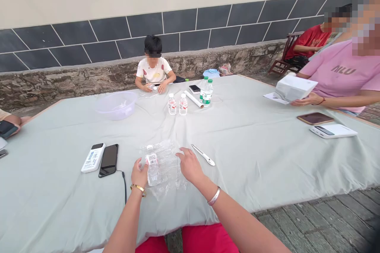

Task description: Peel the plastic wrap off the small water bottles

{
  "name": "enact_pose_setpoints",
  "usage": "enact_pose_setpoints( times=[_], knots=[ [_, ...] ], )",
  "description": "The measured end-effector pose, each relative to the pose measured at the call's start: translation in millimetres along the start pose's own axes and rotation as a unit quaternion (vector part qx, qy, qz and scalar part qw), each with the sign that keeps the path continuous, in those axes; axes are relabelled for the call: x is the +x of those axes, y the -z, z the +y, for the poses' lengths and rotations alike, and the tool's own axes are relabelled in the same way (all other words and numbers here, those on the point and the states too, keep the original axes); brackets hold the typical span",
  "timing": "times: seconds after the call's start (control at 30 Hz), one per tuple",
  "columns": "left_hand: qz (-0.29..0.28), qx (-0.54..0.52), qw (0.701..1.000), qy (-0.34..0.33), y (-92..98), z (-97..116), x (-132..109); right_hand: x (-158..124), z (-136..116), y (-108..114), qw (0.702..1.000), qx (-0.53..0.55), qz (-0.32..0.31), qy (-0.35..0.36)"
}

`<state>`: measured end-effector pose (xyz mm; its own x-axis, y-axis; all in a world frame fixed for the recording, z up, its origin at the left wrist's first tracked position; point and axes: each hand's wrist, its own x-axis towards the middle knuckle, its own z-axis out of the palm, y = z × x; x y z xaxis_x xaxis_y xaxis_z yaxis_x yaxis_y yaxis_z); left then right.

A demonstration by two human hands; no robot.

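Clearly the bottle lies on clear film, its long axis running away from the wearer, cap far and slightly left. The left hand, loosely unclenched, sets its thumb beside the label; the right curls at the film's edge, grip unclear to me. A cutter lies just right; two upright bottles stand beyond.

The table (its cloth wrinkled) bears plastic film, bottles, phones and a lilac basin.
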<state>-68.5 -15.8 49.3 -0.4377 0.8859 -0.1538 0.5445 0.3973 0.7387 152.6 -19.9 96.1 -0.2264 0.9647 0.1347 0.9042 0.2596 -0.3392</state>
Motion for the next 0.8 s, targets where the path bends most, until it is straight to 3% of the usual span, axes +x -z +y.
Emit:
enact_pose_setpoints(
  times=[0.13,0.27,0.37,0.53,0.6,0.7,0.8],
  knots=[
    [0.019,0.003,1.0,0.013,-1.7,-10.9,0.1,15.9,-47.0,-14.6,0.987,0.149,-0.06,-0.022],
    [0.026,-0.015,1.0,0.005,-3.5,-16.3,0.9,31.8,-81.3,-34.7,0.972,0.153,-0.164,-0.076],
    [0.028,-0.041,0.999,-0.007,3.2,-22.8,4.2,40.4,-81.1,-40.5,0.959,0.174,-0.198,-0.105],
    [0.044,-0.097,0.994,-0.021,15.6,-30.2,6.6,46.8,-46.3,-26.3,0.909,0.307,-0.217,-0.178],
    [0.036,-0.115,0.992,-0.024,15.1,-27.2,3.7,46.3,-38.3,-18.4,0.925,0.266,-0.207,-0.177],
    [0.004,-0.142,0.989,-0.039,11.0,-14.4,-3.4,44.1,-44.6,-16.4,0.969,0.104,-0.183,-0.127],
    [-0.03,-0.162,0.984,-0.061,12.3,-1.2,-7.4,43.2,-58.8,-26.9,0.979,-0.001,-0.181,-0.092]
  ],
)
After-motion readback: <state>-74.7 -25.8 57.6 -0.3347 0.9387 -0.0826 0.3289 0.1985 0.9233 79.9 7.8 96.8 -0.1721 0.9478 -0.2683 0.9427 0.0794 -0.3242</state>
